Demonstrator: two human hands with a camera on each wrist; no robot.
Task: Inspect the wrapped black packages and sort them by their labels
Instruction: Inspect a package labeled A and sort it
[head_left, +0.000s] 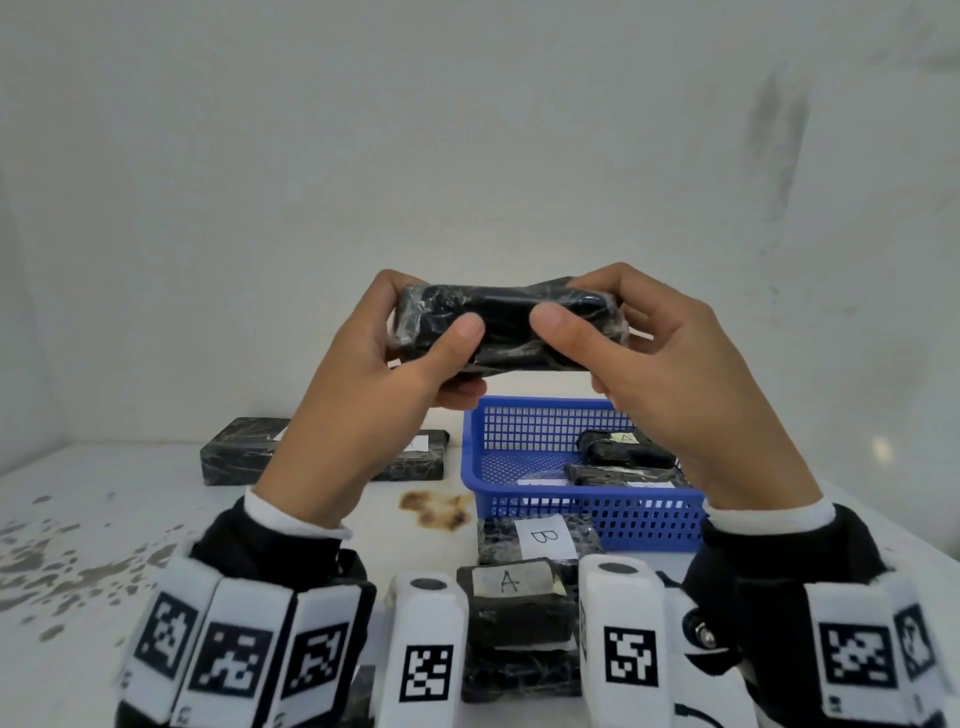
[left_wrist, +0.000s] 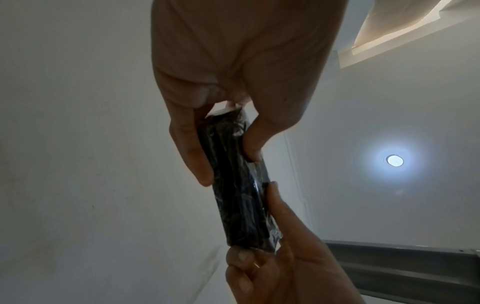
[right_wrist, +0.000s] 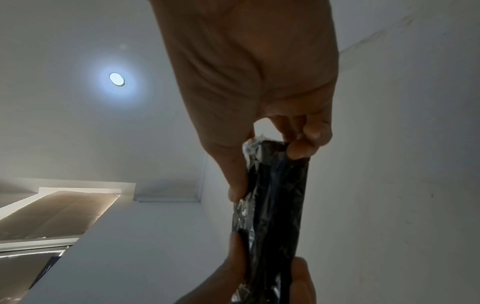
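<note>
A white label on the near package (head_left: 519, 603) at the front of the worktop (head_left: 130, 509) reads "A". Just behind it, the label on a second package (head_left: 540, 538) reads "B" (seen sideways). Inside the blue basket (head_left: 519, 441), the far package (head_left: 623, 448) carries a label reading "A". Other labels, on the far-left packages (head_left: 239, 447) and in the basket, are too blurred to read.

Black film-wrapped package (head_left: 506, 325) held level above table, others lying labelled A (head_left: 511, 597), B (head_left: 540, 538)

Both wrists wear black sleeves (head_left: 270, 545) with white cuffs (head_left: 291, 519), and white blocks (head_left: 228, 649) carrying black square markers.
</note>
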